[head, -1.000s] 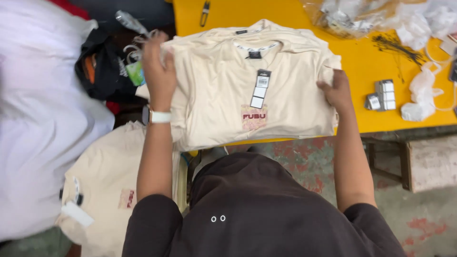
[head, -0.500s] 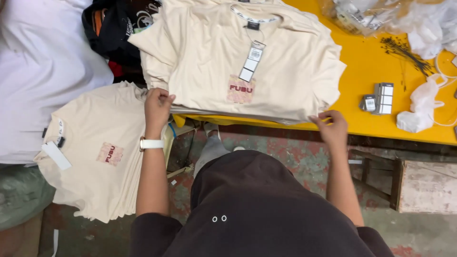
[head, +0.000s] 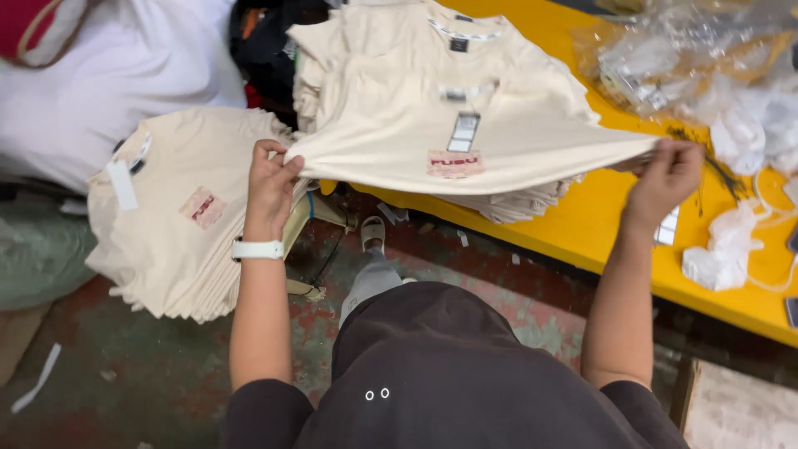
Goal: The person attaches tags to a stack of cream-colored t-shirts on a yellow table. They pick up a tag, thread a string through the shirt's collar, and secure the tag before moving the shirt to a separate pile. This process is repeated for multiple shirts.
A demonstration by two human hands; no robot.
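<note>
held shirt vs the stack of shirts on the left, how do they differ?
The held shirt is one garment, lifted and stretched taut between the left hand and right hand; the left stack is many folded shirts lying untouched.
The held shirt hangs over the yellow table; the left stack sits off the table, lower down.
The held shirt's hang tag is dark; the left stack's is white.
Shared: cream fabric, a red patch on the front.

Bright even light, perhaps slight blur
</note>
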